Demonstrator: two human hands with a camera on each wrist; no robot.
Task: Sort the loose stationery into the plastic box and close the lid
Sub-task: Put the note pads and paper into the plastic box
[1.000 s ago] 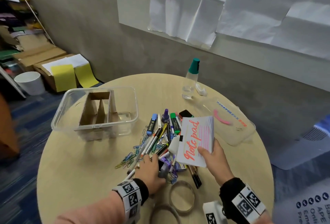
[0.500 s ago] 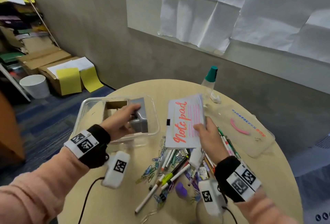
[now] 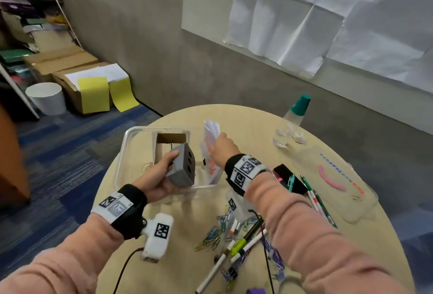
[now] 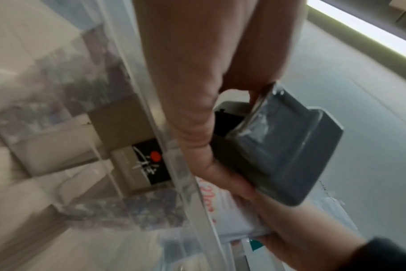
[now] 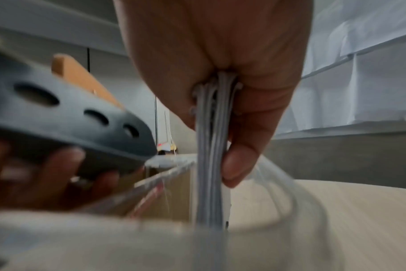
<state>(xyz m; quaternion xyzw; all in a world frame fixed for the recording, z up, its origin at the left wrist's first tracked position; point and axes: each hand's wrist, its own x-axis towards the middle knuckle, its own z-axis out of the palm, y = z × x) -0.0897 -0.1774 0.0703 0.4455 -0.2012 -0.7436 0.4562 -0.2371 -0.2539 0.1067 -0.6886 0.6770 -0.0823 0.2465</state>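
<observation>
A clear plastic box with a cardboard divider stands at the left of the round table. My left hand grips a grey block with three holes over the box's near side. My right hand pinches a white note pad on edge and holds it upright inside the box's right end. The clear lid lies to the right. Pens, markers and paper clips lie loose in front.
A bottle with a green cap stands at the table's far side. A black item and several pens lie by the lid. Purple clips lie near the front edge. Cardboard boxes and a white bin are on the floor at left.
My left hand picked the grey block out of the pile and carried it to the box. My right hand moved the note pad left, turned it upright and lowered it into the box.
</observation>
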